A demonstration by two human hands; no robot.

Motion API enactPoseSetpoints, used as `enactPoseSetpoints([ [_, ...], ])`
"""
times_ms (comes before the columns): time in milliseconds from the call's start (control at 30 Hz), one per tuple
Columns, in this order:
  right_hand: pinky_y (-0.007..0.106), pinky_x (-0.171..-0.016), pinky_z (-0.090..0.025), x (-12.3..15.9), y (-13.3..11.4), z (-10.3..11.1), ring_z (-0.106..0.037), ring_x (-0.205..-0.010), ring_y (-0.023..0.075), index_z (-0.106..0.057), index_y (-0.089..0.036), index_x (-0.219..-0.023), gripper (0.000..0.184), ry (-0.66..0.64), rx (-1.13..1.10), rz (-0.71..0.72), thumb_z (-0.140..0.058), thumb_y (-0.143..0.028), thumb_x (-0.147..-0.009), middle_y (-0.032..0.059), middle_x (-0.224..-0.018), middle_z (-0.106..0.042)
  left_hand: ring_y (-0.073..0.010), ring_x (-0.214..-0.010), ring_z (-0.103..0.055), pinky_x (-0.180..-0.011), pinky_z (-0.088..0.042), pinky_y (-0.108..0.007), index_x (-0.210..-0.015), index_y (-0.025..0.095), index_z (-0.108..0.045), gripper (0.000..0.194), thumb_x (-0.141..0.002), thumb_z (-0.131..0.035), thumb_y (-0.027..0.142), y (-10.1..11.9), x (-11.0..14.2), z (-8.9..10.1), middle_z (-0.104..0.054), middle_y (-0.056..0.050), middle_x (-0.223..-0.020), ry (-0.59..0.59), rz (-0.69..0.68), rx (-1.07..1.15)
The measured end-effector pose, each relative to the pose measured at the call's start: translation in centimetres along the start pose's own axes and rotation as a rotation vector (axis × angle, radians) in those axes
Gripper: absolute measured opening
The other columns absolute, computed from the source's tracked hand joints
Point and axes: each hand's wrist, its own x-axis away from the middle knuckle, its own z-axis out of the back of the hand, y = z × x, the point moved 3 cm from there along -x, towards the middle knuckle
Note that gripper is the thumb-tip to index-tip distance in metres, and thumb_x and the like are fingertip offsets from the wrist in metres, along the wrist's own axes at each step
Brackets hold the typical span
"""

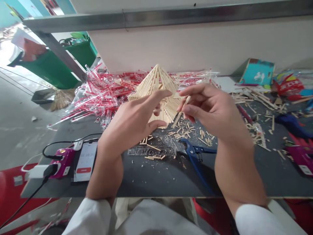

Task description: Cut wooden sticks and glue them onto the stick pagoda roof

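My left hand (135, 120) grips a pale wooden stick model (156, 85) shaped like a pointed roof, fingers over its front and thumb beneath, holding it above the dark tabletop (156, 176). My right hand (210, 109) pinches a single thin wooden stick (180, 112) between thumb and fingers, its upper end close to the model's right side. Short cut stick pieces (188, 132) lie scattered on the table just below both hands.
Blue-handled cutters (195, 153) and a clear ruler (151, 151) lie in front of me. A heap of red-and-clear wrappers (102, 93) sits back left. A phone (86, 160), charger and cables are at the left edge. Sticks, coloured boxes and tools crowd the right.
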Motion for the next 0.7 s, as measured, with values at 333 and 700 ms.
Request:
enactPoseSetpoints([
  [333, 0.025, -0.049, -0.045, -0.2, 0.3, -0.3, -0.054, -0.057, 0.0085, -0.063, -0.024, -0.110, 0.046, -0.024, -0.062, -0.001, -0.086, -0.048, -0.079, -0.0032, -0.076, -0.064, -0.0188, -0.085, -0.073, -0.068, -0.053, -0.027, -0.157, 0.022, -0.026, 0.074, -0.098, -0.065, 0.044, 1.3, 0.0, -1.8, -0.072, -0.008, -0.115, -0.030, -0.127, -0.057],
  [700, 0.030, -0.053, -0.044, 3.5, -4.7, -0.1, -0.054, -0.060, 0.0117, -0.067, -0.027, -0.095, 0.018, 0.259, 0.096, 0.152, -0.079, -0.037, -0.087, 0.0006, -0.085, -0.067, -0.0191, -0.073, -0.071, -0.066, -0.051, -0.029, -0.158, 0.017, -0.022, 0.071, -0.102, -0.055, 0.046, 1.9, 1.0, -0.9, -0.072, -0.007, -0.099, -0.019, -0.012, 0.078],
])
